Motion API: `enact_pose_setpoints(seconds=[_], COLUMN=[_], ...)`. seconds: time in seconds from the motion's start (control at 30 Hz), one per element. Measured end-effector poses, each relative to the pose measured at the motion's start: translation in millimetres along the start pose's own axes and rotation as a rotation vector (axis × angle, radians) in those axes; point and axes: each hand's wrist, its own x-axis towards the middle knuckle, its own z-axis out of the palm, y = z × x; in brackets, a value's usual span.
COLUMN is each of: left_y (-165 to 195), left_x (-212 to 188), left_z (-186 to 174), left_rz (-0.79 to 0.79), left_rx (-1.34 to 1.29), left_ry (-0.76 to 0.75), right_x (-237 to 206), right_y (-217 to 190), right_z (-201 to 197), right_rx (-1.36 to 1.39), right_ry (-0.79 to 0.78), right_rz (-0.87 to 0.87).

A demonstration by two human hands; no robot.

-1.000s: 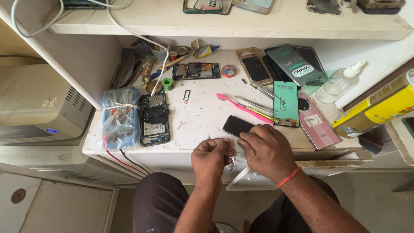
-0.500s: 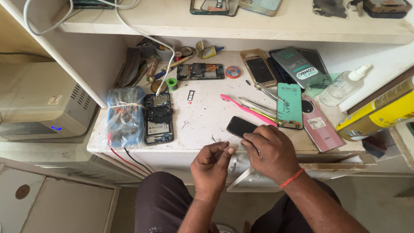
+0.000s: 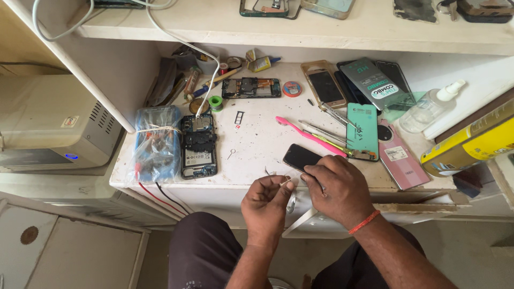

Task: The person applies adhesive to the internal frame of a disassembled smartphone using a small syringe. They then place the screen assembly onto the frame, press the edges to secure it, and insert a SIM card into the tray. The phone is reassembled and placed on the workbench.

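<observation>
Our left hand (image 3: pixel 266 202) is curled at the front edge of the white workbench (image 3: pixel 257 144), thumb and forefinger pressed together on a small pale strip (image 3: pixel 285 182) that we cannot make out clearly. Our right hand (image 3: pixel 336 188), with an orange thread band at the wrist, lies palm down just beside it, fingers bent and close together; its fingertips rest against the lower edge of a small black phone (image 3: pixel 301 157) lying flat on the bench. Whether that hand grips anything we cannot tell.

Just beyond the black phone we see a pink toothbrush (image 3: pixel 302 132) lying aslant, with metal tweezers (image 3: pixel 320 129) beside it. To the right lie a teal phone back cover (image 3: pixel 362 130) and a pink phone back cover (image 3: pixel 398 156), touching along their edges. Further right stands a clear spray bottle (image 3: pixel 431 107) on its side.

To the left, well apart from our hands, an opened phone (image 3: pixel 198 145) shows its inner parts, with a white cable plugged in at its top. Beside it sits a blue bundle wrapped in clear plastic (image 3: pixel 157 143). At the back of the bench lie another opened phone (image 3: pixel 251 88) and a gold-framed phone (image 3: pixel 324 85).
</observation>
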Motion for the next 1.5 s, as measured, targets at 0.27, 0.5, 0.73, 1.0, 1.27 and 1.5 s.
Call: enact_pose_setpoints(seconds=[0.27,0.5,0.73,1.0,1.27,1.5], left_y=[6,1,6,13,16,9], left_x=[0,0,-5,-14,-14,-14], left_z=[4,2,4,11,9,10], left_rz=[-0.045,-0.052,-0.131,-0.356,-0.451,-0.414], left_rx=[-0.063,-0.038,-0.069,-0.339,-0.478,-0.411], left_ry=[0.004,0.007,0.026,0.113,0.114,0.126], right_x=[0,-1,-1,-1,-1,0], right_y=[1,1,2,1,0,1], right_z=[0,1,2,3,2,2], right_rx=[-0.002,-0.002,-0.006,-0.009,-0.005,-0.012], right_ry=[-0.003,-0.012,-0.022,-0.006,0.002,0.006], right_rz=[0.002,0.005,0.016,0.014,0.01,-0.004])
